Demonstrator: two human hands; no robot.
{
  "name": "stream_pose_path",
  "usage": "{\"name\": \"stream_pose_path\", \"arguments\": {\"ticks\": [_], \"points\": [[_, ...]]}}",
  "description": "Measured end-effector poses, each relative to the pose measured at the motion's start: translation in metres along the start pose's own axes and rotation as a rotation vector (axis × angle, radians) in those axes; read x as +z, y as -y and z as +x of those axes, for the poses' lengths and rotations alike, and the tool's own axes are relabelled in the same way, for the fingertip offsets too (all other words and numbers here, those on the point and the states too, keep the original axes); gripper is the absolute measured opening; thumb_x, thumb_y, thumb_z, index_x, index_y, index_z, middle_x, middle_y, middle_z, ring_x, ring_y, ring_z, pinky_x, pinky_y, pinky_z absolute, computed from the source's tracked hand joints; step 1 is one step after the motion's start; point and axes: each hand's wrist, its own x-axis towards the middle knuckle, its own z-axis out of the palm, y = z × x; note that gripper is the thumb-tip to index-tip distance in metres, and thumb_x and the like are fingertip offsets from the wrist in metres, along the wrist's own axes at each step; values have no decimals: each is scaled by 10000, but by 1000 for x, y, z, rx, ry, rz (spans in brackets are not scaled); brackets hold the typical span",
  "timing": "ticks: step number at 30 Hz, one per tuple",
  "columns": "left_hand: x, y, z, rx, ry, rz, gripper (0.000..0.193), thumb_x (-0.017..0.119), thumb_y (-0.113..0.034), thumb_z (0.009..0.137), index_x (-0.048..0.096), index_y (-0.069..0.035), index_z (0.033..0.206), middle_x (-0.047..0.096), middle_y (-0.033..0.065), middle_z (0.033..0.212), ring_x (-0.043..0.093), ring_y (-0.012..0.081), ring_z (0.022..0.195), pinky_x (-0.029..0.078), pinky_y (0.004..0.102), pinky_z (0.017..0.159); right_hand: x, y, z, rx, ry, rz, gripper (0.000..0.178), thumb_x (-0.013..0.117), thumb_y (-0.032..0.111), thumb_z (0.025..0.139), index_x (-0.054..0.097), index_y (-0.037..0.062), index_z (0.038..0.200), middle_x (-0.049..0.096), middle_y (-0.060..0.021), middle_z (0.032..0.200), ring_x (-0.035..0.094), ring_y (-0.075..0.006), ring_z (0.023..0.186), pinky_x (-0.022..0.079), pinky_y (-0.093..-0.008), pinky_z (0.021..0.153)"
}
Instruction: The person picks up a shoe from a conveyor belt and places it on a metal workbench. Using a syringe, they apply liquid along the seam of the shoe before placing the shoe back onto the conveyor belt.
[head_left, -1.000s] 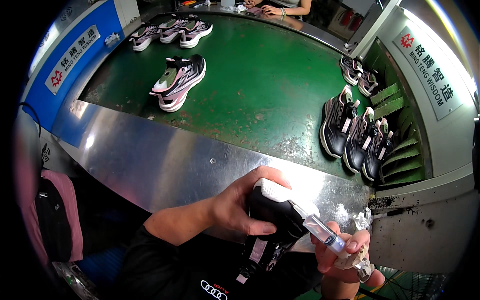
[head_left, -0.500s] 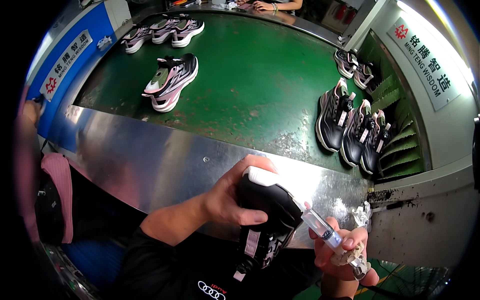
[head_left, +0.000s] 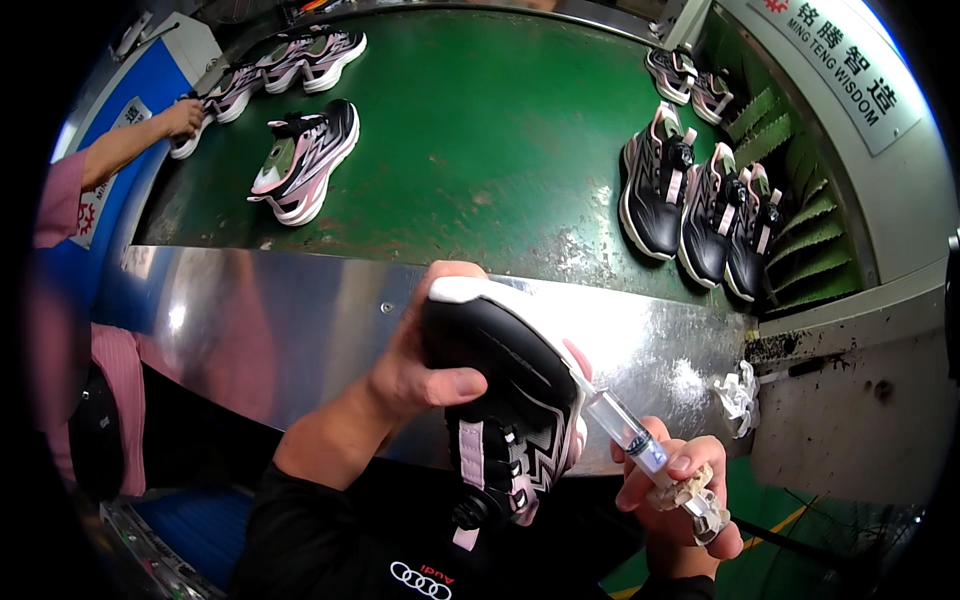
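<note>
My left hand (head_left: 415,370) grips a black, white and pink sneaker (head_left: 505,355) by its toe end, thumb across the black upper. The shoe's toe points away from me, and its pink strap and round black dial lie toward my chest. In my right hand (head_left: 680,475) is a clear syringe (head_left: 622,422), wrapped by my fingers. Its tip meets the seam between upper and white sole on the shoe's right side. Crumpled whitish material (head_left: 695,500) clings around the plunger end. Whether anything flows from the tip is too small to tell.
A metal ledge (head_left: 300,300) borders the green conveyor belt (head_left: 480,130). One sneaker (head_left: 305,165) lies at left on the belt. More shoes (head_left: 655,190) stand at right by green flaps. A co-worker's hand (head_left: 183,118) touches a shoe at far left. White scraps (head_left: 738,400) hang at the ledge's right end.
The held shoe has turned, showing more of its right side, with the syringe tip still against the seam. A co-worker's arm has reached in to the shoes at far left. My view has shifted.
</note>
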Motion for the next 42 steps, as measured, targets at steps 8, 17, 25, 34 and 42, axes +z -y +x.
{"name": "stream_pose_path", "arguments": {"ticks": [8,17,25,34,42], "points": [[-5,-1,5,-43,-73,-13,693,716,-169,591,395,-50,1194,525,102,1069,531,212,989,434,344,880,-7,-8,-14,-5,-45,-10,784,722,534,681,473,-17,1181,509,-210,975,540,-310,935,282,-516,968],[6,-4,17,-63,-116,-84,671,695,-238,624,434,-25,1205,563,157,1098,580,263,989,472,376,879,-14,-16,-33,57,-107,46,801,763,482,660,475,-51,1184,454,-195,1016,553,-277,901,431,-321,804],[3,2,22,-46,-199,-111,684,664,-291,647,425,-20,1227,539,194,1145,575,299,1021,486,391,890,-6,-17,-51,148,-205,47,807,769,484,653,483,-56,1180,472,-186,1003,532,-252,893,420,-306,781],[-10,9,17,-121,-176,-322,582,606,-284,748,454,22,1220,568,181,1137,584,281,1017,466,398,918,-9,-15,-76,197,-117,-133,741,716,567,673,516,48,1161,617,-166,869,495,-203,896,314,-319,806],[-16,6,19,-145,-144,-421,539,592,-310,796,483,43,1188,581,173,1124,588,268,1000,468,383,901,-3,-23,-87,112,-155,-128,713,705,560,683,524,42,1138,640,-165,860,472,-213,877,290,-347,774]]}}
